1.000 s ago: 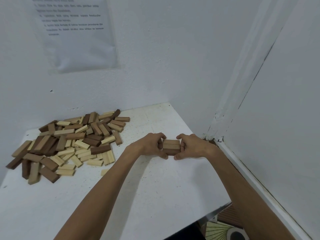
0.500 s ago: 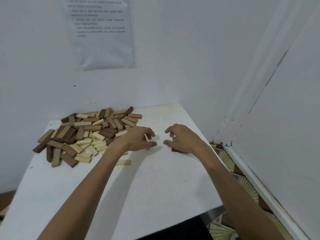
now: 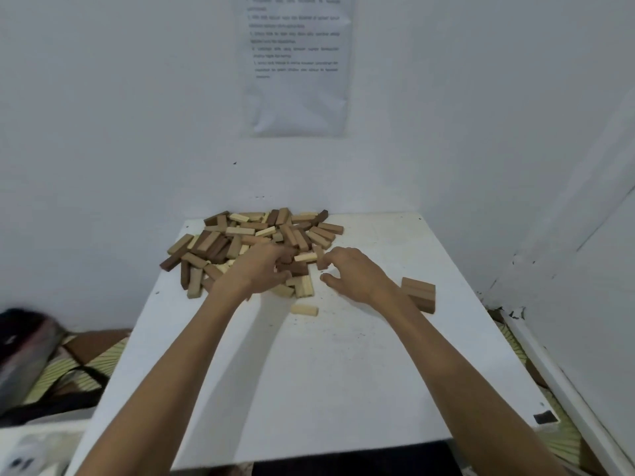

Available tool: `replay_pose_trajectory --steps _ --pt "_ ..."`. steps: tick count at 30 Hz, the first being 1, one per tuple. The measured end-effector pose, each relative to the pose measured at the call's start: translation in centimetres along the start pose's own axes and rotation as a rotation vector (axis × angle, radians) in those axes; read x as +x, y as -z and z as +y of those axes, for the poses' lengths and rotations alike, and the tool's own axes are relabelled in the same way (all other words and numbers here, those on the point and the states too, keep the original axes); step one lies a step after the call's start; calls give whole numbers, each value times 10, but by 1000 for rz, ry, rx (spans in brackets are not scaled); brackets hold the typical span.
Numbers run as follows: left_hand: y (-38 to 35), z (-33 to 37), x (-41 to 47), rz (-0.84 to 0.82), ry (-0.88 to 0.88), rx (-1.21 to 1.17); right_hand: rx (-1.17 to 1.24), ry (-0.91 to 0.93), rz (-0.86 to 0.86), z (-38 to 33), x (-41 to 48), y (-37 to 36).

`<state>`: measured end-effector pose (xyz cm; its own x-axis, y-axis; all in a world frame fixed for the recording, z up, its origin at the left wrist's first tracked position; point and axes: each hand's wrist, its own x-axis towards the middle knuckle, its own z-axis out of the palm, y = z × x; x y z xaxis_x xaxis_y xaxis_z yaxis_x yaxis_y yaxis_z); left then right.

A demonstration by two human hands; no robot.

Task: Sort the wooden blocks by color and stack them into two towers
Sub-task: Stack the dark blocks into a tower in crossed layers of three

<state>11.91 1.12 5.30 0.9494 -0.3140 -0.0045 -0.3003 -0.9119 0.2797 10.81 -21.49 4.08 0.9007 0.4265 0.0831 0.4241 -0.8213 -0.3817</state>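
1. A white square table (image 3: 343, 372) stands in the corner of a room with white walls, and a printed paper sheet (image 3: 297, 63) hangs on the wall behind it.
2. A loose pile of small rectangular wooden blocks, dark brown and pale cream mixed (image 3: 254, 238), lies on the far left part of the table.
3. The person's left hand (image 3: 259, 269) rests on the near edge of the pile, fingers curled down among the blocks. It cannot be told if it holds a block.
4. The right hand (image 3: 350, 273) is just beside the pile on the right, half open with bent fingers, and its fingertips are near a brown block. It seems to hold nothing.
5. A short stack of brown wooden blocks (image 3: 419, 294) sits on the table to the right of the right wrist, apart from the pile.
6. One single pale cream block (image 3: 304, 309) lies alone on the table between the two forearms, near the pile.
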Motion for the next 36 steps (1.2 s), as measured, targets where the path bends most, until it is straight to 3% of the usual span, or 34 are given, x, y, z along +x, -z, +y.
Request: replay_pose_trajectory --steps 5,8,18,32,36 --pt "-10 -15 7 15 65 102 -20 -56 59 -2 26 -13" --pt "-17 -18 13 -27 78 104 -95 -84 0 4 30 -19" --pt "-29 -17 18 32 -47 65 -120 -152 104 15 30 -32" --pt "-29 -6 27 128 -281 308 -73 -307 287 19 37 -43" --pt "-37 -4 29 127 -256 282 -68 -299 308 23 32 -40"
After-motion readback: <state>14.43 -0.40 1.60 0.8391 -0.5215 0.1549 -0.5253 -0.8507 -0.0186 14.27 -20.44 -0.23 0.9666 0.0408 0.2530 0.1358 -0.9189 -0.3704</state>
